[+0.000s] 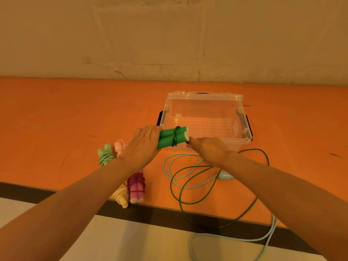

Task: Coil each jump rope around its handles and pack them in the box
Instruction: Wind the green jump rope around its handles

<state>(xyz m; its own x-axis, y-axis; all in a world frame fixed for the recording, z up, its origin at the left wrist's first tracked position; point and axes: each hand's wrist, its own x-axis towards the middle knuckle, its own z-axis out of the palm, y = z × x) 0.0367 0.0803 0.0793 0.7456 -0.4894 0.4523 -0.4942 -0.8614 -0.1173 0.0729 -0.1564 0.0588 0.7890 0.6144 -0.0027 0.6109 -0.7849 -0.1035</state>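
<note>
My left hand (144, 146) grips two green handles (172, 137) held side by side, just in front of the clear plastic box (243, 117). A few turns of dark green rope (188, 185) circle the handles; the rest loops loose over the table and its front edge. My right hand (209, 149) pinches the green rope close to the handles' right ends. The box has nothing in it.
Coiled ropes lie to the left: light green (105, 154), pale pink (119, 146), magenta (137, 186) and yellow (121, 196). An uncoiled pale blue rope (226, 176) trails off the orange table's front edge (56, 185). A wall stands behind the table.
</note>
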